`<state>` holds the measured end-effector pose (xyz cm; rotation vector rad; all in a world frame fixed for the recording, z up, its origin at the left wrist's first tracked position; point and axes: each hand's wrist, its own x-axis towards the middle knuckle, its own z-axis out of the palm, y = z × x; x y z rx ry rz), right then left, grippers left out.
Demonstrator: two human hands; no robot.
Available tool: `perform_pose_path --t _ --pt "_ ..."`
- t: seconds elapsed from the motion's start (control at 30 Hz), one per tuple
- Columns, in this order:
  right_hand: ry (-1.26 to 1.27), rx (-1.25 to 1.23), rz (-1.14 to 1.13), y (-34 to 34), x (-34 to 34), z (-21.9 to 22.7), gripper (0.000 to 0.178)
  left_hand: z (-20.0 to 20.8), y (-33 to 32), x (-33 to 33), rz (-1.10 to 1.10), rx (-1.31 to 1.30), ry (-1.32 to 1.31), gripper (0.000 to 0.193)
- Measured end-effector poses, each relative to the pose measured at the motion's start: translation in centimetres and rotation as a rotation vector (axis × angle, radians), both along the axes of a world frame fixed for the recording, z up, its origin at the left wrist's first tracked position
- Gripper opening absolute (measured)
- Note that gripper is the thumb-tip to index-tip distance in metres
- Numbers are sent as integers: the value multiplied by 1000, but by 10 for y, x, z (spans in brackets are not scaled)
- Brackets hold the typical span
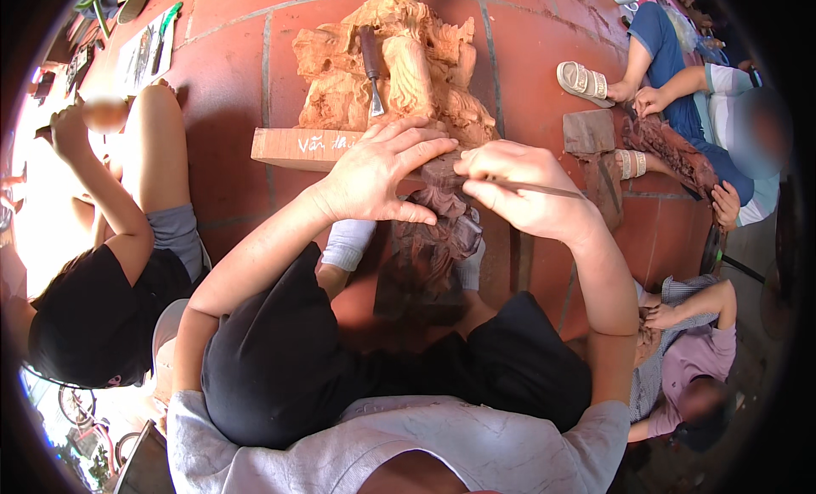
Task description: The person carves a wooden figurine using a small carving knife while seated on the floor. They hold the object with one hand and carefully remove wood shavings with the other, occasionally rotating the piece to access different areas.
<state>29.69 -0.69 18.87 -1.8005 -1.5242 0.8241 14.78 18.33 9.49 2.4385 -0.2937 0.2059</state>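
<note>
A dark reddish-brown wood carving (442,239) stands between my knees, its surface cut into deep folds. My left hand (382,171) lies over its upper part, fingers spread and thumb apart. Closed in a pinch, my right hand (523,188) grips a thin brown stick-like tool (540,188) beside the top of the carving; the tool's working tip is hidden by my fingers. Just beyond stands a larger pale wood carving (408,65) on a thick base with white handwriting. A chisel (371,65) with a dark handle leans against it, blade down.
People sit close on both sides. At the right, one person's hands rest on a reddish carving (671,150). Wooden blocks (588,133) lie on the red tile floor (225,86) nearby. Several tools lie on a white sheet (149,52) at the far left.
</note>
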Motion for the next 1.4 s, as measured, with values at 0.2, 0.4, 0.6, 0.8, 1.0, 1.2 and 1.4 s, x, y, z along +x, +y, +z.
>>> perform_pose_path --t 0.2,0.4,0.6,0.8,1.0,1.2,1.4 --pt "-263 184 70 1 -14 -2 11 4 1 1 -10 -9 -13 94" --pt "-6 151 -29 2 3 -9 13 2 1 0 -8 -2 -20 95" --pt "-239 231 64 5 -11 -4 12 3 0 1 -8 14 -23 95" --pt "-172 168 8 4 -11 1 13 1 1 0 -10 -27 -27 95" --pt "-193 213 -81 5 -15 -6 11 2 1 -1 -10 -18 -31 94" --pt "-233 228 28 10 -16 -17 12 1 1 1 -15 -43 -34 93" --pt "24 123 33 6 -2 -10 9 1 1 -1 -6 -28 -24 94"
